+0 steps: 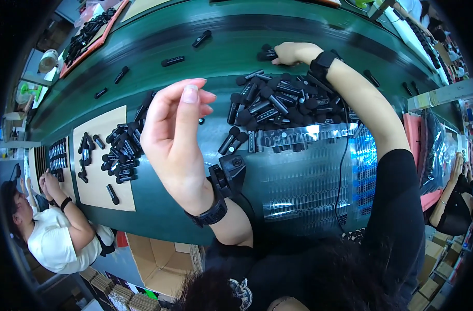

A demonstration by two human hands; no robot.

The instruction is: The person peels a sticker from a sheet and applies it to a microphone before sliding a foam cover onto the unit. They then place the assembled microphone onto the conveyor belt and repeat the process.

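Note:
My right hand (297,53) reaches to the far side of the green belt, its fingers closed on small black microphones (267,53) with round foam heads. How many it grips is hard to make out. In front of me, my left hand (174,124) is raised with curled fingers and the thumb laid against them; nothing shows in it. Between my arms lies a heap of the same microphones (278,101). Below that heap rests a clear plastic tray (298,181) with rows of narrow slots, a strip of it bent up along the back.
Single microphones (173,61) lie scattered on the green belt (221,31). Left of me, more are piled on a cardboard sheet (91,186). A co-worker in a white shirt (57,238) sits at left, another in black (454,207) at right. A thin black cable (341,181) crosses the tray.

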